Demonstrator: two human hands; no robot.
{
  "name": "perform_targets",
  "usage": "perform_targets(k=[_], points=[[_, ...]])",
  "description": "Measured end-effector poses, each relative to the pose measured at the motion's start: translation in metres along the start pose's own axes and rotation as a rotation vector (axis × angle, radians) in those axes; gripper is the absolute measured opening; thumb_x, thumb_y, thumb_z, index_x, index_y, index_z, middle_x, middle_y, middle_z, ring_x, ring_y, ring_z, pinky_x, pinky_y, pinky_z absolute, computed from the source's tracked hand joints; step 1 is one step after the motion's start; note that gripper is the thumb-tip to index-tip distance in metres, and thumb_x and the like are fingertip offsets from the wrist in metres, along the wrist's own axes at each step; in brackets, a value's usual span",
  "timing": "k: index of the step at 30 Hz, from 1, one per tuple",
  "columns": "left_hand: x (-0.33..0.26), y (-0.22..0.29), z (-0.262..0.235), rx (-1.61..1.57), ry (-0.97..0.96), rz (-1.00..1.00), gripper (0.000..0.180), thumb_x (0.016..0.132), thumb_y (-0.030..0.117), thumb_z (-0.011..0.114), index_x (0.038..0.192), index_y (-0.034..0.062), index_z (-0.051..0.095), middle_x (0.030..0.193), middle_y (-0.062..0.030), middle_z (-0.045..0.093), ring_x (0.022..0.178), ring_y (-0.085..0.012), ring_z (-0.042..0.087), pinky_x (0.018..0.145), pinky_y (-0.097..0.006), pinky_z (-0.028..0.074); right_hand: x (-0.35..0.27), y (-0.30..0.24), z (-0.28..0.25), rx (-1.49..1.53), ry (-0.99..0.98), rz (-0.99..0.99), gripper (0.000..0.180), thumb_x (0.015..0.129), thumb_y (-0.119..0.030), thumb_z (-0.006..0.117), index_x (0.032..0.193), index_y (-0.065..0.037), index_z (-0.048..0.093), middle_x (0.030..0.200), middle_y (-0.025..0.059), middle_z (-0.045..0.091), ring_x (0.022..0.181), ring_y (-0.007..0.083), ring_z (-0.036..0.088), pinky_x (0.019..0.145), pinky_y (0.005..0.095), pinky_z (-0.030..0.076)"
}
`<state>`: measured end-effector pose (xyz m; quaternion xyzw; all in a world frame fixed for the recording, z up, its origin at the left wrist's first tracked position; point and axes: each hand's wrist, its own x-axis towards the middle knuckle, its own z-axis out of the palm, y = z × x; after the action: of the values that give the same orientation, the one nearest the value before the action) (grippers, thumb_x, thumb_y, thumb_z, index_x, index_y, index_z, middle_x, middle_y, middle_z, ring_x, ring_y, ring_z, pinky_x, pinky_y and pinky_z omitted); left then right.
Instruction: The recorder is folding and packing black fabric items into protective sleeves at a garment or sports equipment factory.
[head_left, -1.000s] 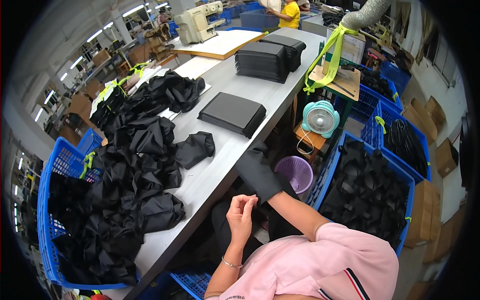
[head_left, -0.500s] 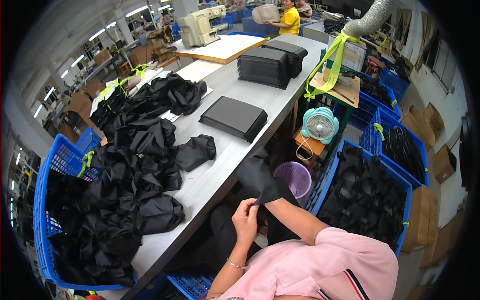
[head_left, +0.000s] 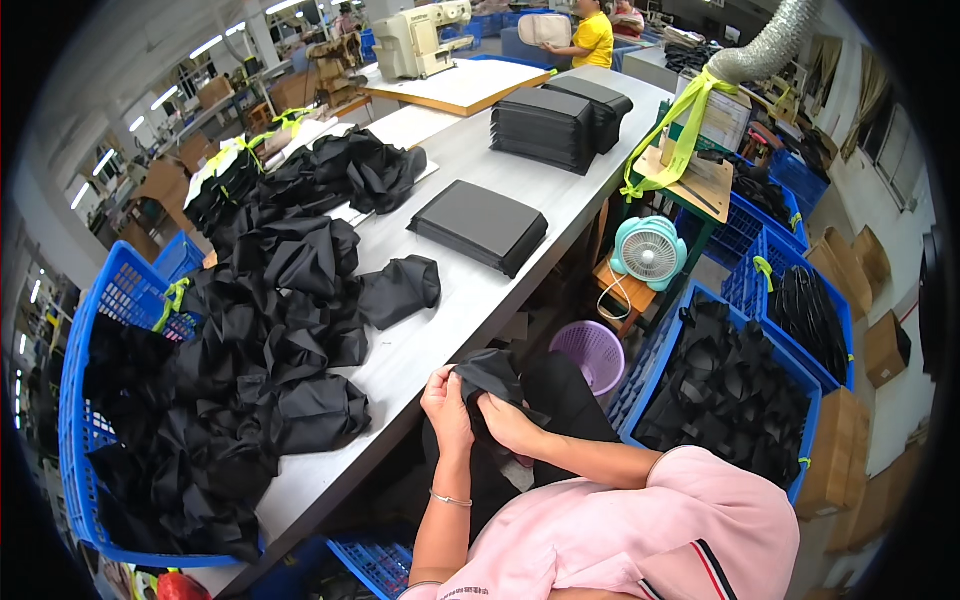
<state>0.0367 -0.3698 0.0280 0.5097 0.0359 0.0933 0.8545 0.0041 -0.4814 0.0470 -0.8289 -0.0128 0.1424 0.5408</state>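
Observation:
Just off the table's near edge, a limp black fabric piece (head_left: 488, 372), like a sewn pouch, hangs between my two hands. My left hand (head_left: 447, 408) is closed on its left edge, thumb and fingers pinched together. My right hand (head_left: 508, 424) grips the lower side of the same piece, its fingertips partly hidden by folds. On the table beside them lies a big heap of crumpled black fabric pieces (head_left: 300, 260). A neat flat stack of black panels (head_left: 482, 222) rests farther along the tabletop.
Taller stacks of black panels (head_left: 540, 130) stand beyond. A blue crate (head_left: 75, 430) borders the heap at left. To the right are a purple basket (head_left: 590, 355), a small teal fan (head_left: 648, 250) and a blue crate of black pieces (head_left: 725, 375). A person in yellow (head_left: 592, 40) works far back.
My right hand, which was inside the black fabric piece up to the wrist, now shows outside, gripping its side. Both hands have shifted left and up, bringing the piece nearer the table edge.

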Motion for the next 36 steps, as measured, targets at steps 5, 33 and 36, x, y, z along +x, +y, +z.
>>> perform_targets(k=[5, 33, 36], points=[[0.020, 0.000, -0.015, 0.211, 0.158, -0.034, 0.007, 0.096, 0.001, 0.060, 0.099, -0.0003, 0.066, 0.089, 0.0001, 0.065, 0.082, -0.0056, 0.058, 0.076, -0.020, 0.046, -0.053, -0.010, -0.012, 0.254, -0.074, -0.376, 0.032, 0.103, -0.015, 0.049, 0.124, 0.008, 0.049, 0.111, 0.0179, 0.058, 0.104, 0.0226, 0.058, 0.098, 0.0367, 0.043], [-0.056, 0.064, -0.021, -0.081, -0.153, -0.415, 0.010, 0.094, 0.013, 0.062, 0.093, 0.0043, 0.066, 0.082, 0.0033, 0.064, 0.074, -0.0032, 0.057, 0.069, -0.018, 0.045, -0.032, -0.001, -0.043, 0.350, -0.121, -0.024, 0.024, 0.095, -0.017, 0.066, 0.109, 0.002, 0.068, 0.092, 0.0029, 0.071, 0.080, 0.0117, 0.065, 0.076, 0.0234, 0.052], [-0.068, 0.046, -0.035, -0.205, -0.114, -0.497, 0.030, 0.103, 0.028, 0.052, 0.098, 0.0022, 0.065, 0.087, -0.0023, 0.068, 0.077, -0.0084, 0.063, 0.073, -0.021, 0.050, -0.033, -0.021, -0.040, 0.734, -0.133, 0.108, 0.017, 0.095, -0.013, 0.064, 0.101, 0.001, 0.069, 0.089, 0.0029, 0.070, 0.076, 0.0085, 0.064, 0.072, 0.0210, 0.052]])
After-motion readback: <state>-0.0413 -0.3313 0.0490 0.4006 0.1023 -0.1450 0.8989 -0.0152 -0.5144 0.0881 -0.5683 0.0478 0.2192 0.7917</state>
